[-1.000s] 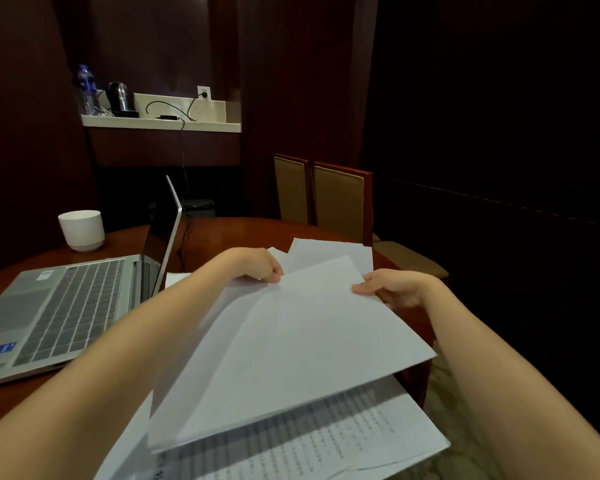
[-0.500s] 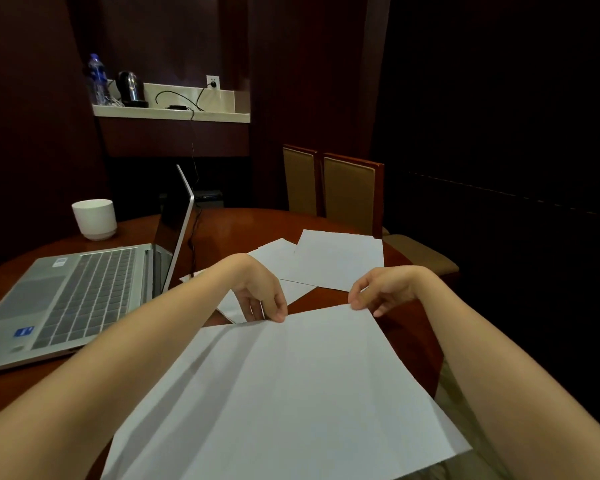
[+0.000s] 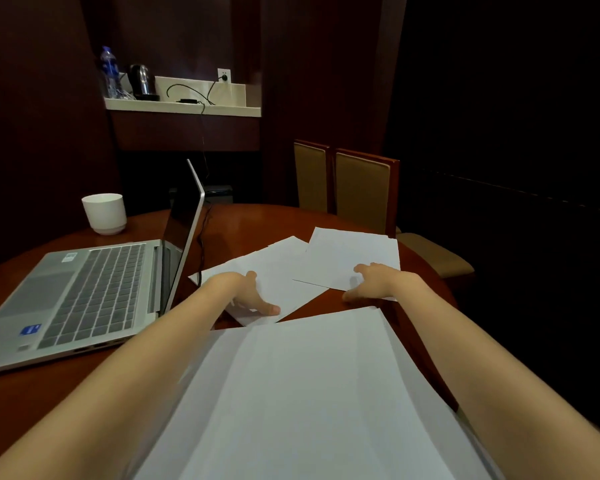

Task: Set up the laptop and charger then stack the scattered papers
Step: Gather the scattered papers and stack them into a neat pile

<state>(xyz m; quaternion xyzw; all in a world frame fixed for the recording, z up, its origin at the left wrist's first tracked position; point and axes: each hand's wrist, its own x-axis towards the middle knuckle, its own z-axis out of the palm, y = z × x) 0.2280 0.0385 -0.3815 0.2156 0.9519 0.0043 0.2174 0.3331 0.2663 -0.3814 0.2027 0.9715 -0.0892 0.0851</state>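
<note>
Now left hand (image 3: 253,299) and right hand (image 3: 378,284) spread fingers (image 3: 361,269) on sheets (image 3: 284,268) beyond lengthwise stack (image 3: 319,393).

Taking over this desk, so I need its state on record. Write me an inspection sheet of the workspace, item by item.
Surface: round wooden table, bare wood showing between things.
Job's things: laptop open at left; stack of papers nearest the camera; left sheet and right sheet beyond it, overlapping.
Clutter: white cup behind the laptop.
Hands: left hand rests on the left sheet; right hand rests on the right sheet.
Cables: cable drops from the shelf to behind the laptop's screen, its laptop end hidden; charger lies on the shelf; a plug sits in the outlet.
Surroundings: bottle and kettle on the shelf; two chairs at the far side; dark walls.
</note>
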